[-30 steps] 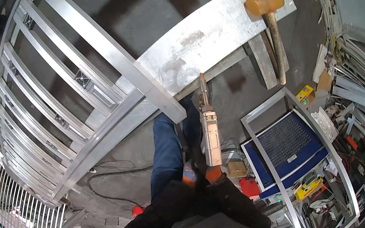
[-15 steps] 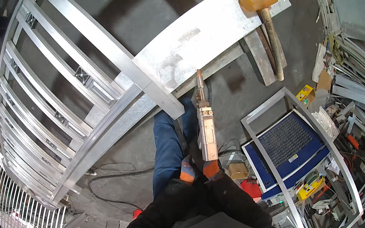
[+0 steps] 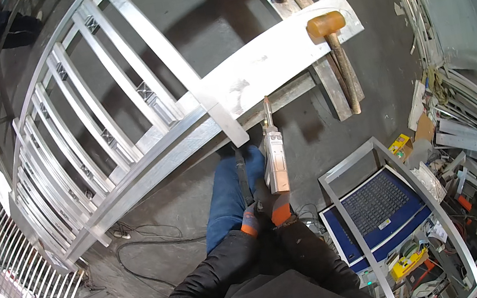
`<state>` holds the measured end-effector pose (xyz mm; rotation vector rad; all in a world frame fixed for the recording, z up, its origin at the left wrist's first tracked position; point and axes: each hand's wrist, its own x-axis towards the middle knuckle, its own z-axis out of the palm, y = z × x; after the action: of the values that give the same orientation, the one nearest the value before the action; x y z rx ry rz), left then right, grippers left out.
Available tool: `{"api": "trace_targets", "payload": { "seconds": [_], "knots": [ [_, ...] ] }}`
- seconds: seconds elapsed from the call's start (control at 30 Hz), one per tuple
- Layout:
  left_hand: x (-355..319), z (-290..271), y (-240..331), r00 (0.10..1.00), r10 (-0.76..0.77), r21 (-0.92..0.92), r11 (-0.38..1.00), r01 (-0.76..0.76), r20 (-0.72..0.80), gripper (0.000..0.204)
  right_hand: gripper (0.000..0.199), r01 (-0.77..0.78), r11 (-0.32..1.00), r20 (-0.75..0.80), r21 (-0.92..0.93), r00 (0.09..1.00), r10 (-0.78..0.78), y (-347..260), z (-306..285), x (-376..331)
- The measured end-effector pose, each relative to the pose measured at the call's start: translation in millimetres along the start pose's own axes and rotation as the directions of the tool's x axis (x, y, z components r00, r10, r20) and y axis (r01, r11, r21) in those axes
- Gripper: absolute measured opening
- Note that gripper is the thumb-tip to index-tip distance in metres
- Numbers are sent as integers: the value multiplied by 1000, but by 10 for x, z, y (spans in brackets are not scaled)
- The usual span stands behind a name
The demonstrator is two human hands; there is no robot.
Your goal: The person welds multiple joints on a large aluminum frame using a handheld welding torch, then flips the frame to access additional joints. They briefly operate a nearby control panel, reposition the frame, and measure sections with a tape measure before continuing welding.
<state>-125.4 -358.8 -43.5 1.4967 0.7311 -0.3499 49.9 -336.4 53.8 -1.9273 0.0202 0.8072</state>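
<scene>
1. I see the handheld tool (image 3: 277,164) just right of the slatted metal frame (image 3: 164,51).
2. Its long axis runs forward from the right hand (image 3: 277,200), copper nozzle (image 3: 267,107) leading, pointing at the pale metal panel's (image 3: 275,48) near edge; contact I cannot tell.
3. That hand holds the tool's rear; the left hand's (image 3: 252,213) grip I cannot tell.

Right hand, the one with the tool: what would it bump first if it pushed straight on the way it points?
The tool in the right hand would probably meet the near edge of the silver plate first, though the depth is unclear.
</scene>
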Motion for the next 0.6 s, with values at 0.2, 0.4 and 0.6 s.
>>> {"api": "trace_targets", "payload": {
  "seconds": [0.2, 0.4, 0.6],
  "knots": [
    [-378, -155, 453, 979, -129, -168, 980, 103, -158, 35, 14, 187, 936, 208, -300, 970, -127, -251, 98, -273],
    [-480, -409, 468, 933, -223, -321, 939, 127, -283, 31, 16, 388, 851, 301, -354, 909, -289, -421, 623, -304],
    [-414, -412, 61, 914, -302, -851, 519, -81, -271, 24, 18, 208, 945, 323, -254, 939, -120, -426, 889, -310]
  ]
}}
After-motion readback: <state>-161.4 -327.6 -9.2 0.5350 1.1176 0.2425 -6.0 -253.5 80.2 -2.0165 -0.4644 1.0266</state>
